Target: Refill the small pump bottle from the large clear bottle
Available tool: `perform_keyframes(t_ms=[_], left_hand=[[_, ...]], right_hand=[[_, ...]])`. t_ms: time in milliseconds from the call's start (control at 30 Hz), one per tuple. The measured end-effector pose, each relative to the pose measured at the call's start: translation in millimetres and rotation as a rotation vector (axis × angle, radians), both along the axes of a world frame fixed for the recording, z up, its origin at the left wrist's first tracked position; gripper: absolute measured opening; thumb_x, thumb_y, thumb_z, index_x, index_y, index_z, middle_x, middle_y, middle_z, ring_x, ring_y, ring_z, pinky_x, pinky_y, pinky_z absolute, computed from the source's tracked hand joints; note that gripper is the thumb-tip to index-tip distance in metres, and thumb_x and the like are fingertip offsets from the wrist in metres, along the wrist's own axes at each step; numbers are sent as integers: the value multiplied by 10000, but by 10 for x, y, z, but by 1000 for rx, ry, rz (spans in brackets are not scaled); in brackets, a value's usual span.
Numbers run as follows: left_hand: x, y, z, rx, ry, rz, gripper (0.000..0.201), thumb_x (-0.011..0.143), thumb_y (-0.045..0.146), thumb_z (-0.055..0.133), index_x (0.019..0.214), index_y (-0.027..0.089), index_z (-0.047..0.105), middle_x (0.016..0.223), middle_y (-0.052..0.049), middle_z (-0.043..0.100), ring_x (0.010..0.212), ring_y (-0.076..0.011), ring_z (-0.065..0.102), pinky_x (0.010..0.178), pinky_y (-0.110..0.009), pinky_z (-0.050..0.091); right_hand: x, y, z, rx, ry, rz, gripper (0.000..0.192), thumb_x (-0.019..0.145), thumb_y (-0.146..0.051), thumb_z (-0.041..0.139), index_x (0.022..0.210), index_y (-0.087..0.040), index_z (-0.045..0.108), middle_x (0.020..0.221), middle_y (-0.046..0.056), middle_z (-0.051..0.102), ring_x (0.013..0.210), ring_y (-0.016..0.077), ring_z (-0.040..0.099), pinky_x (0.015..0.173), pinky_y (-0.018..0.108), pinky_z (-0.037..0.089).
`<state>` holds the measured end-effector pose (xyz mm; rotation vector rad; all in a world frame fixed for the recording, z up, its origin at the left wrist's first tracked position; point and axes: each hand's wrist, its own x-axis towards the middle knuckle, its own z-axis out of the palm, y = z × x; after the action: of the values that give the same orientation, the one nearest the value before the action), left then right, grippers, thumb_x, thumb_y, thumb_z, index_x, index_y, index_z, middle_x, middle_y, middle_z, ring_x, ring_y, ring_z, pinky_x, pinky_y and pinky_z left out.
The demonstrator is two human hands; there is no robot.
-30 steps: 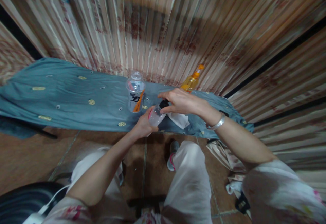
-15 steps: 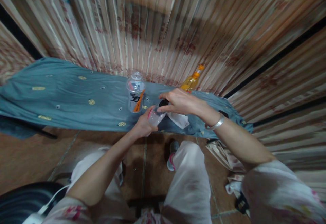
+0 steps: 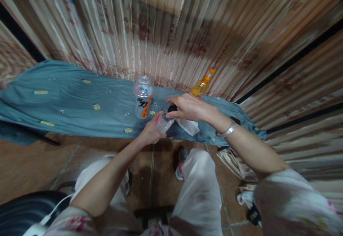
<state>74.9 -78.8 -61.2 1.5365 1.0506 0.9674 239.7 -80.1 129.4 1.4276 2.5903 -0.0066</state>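
Note:
My left hand (image 3: 152,131) is wrapped round a clear plastic bottle (image 3: 164,121) with a pink band, held tilted over the front part of the cloth-covered table. At the bottle's top, the thumb and fingers of my right hand (image 3: 184,108) close on its black cap (image 3: 172,109). Whether the cap is loose cannot be made out. Left of the hands stands a clear bottle (image 3: 144,102) with a black, white and orange label. Partly behind my right hand is a yellow bottle (image 3: 200,87) with an orange top. White tissue (image 3: 188,126) lies beneath my right hand.
A blue-green cloth (image 3: 72,103) with yellow motifs covers the long table. Behind it hangs a pleated curtain (image 3: 160,32). On the right, a dark object (image 3: 235,120) lies on the cloth. A black round stool (image 3: 29,211) is at the lower left.
The fingers of my right hand have shifted very slightly at the black cap. The held bottle and the things on the table stay in place.

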Motion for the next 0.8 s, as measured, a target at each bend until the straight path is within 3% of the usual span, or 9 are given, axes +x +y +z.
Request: perform_keyframes(t_ms=[100,233,400,600,800], left_hand=[[3,2,-5,-4,1,-2,1039,526,143,857,1506,226,521,1280,-85,761,1064,-295,727,1007,-484,575],[1,7,-18,5,-2,6,1046,515,133,852,1503,240,524,1308,-81,753,1103,-299,721,1029,-479,564],[-3,7,-8,-8,3,-3,1033,515,149,855,1491,245,534,1285,-69,757,1102,-310,731,1023,-486,571],[-1,-5,29,-12,5,-1,1058,523,145,836,1525,211,505,1357,-112,733,1149,-312,723,1036,-469,568],[-5,3,15,-7,15,3,1053,505,152,847,1504,221,522,1321,-99,747,1119,-319,724,1019,-484,571]], right_hand=[[0,1,-7,2,26,25,415,1047,-351,736,1412,-168,666,1218,131,817,1132,270,769,882,313,514],[-9,-5,-6,1,17,12,344,1079,-390,681,1318,-144,708,1179,146,820,1103,271,771,866,316,512],[-29,-11,-1,-9,12,29,330,1057,-327,718,1341,-159,701,1208,127,813,1132,253,757,894,303,505],[-49,-21,11,14,6,13,366,1039,-401,746,1303,-149,719,1171,141,815,1099,274,765,868,313,507],[-17,-8,-18,17,-84,48,311,1101,-411,628,1188,-147,767,1066,145,824,1031,274,765,795,313,482]])
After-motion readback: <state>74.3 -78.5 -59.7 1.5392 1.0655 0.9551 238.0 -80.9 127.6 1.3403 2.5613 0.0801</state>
